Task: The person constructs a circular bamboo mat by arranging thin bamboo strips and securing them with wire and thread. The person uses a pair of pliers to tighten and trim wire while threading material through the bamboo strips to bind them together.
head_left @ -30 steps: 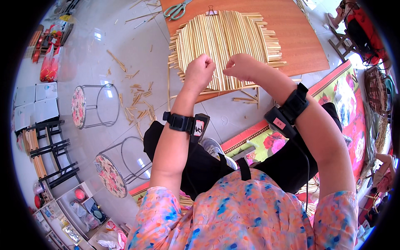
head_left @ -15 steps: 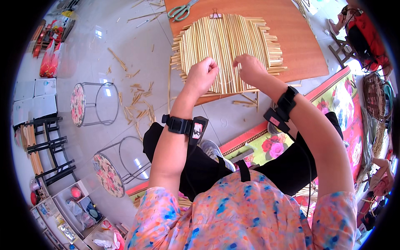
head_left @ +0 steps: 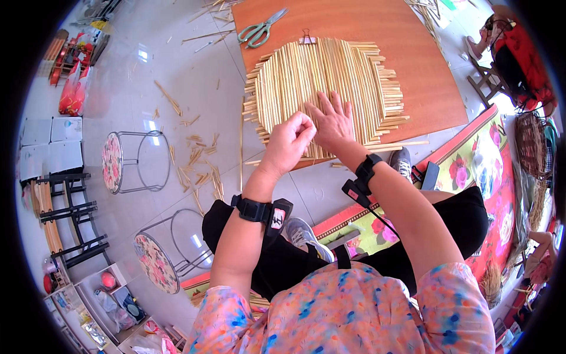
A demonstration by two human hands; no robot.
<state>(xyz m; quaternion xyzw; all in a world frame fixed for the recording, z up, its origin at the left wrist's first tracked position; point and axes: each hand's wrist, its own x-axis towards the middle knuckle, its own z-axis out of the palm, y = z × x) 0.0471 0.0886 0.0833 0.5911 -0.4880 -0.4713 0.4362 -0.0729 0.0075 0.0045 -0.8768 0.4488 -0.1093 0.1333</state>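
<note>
A roughly round panel of pale straw stalks (head_left: 289, 82), laid side by side with uneven ends, lies on the brown table. My right hand (head_left: 336, 124) rests flat on its near part, fingers spread and pointing away from me. Just left of it, my left hand (head_left: 289, 141) is closed in a pinch over the panel's near edge; whatever its fingers hold is too small to make out. A binder clip (head_left: 307, 39) grips the far edge of the panel. A few loose stalks (head_left: 395, 146) stick out along the near side.
Green-handled scissors (head_left: 259, 32) lie on the wooden table (head_left: 407, 65) at the far left. Straw offcuts (head_left: 197, 153) litter the floor beside two flower-topped stools (head_left: 115, 162). A floral mat (head_left: 460, 168) spreads at right, with another person (head_left: 519, 59) beyond it.
My right hand has come down from a raised, curled pose to lie flat on the straw panel, nearer my left hand. My left hand stays closed. The view has shifted slightly.
</note>
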